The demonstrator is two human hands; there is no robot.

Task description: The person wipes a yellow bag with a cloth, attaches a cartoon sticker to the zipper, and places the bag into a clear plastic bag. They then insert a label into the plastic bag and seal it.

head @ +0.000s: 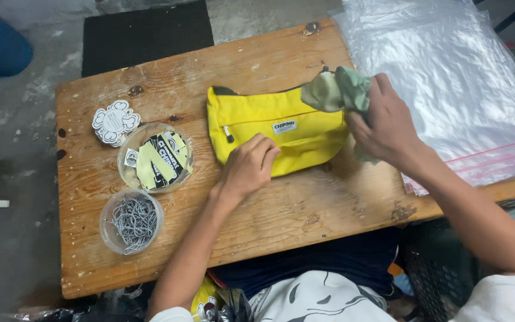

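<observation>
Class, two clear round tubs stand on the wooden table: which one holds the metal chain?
The tub of chain, nearer the table's front edge. The other tub, behind it, holds yellow-and-black printed cards; the left hand touches neither.

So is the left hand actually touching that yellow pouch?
Touching. The head view shows the left hand pressed flat on the yellow pouch, its fingers overlapping the lower front edge with no gap visible.
</observation>
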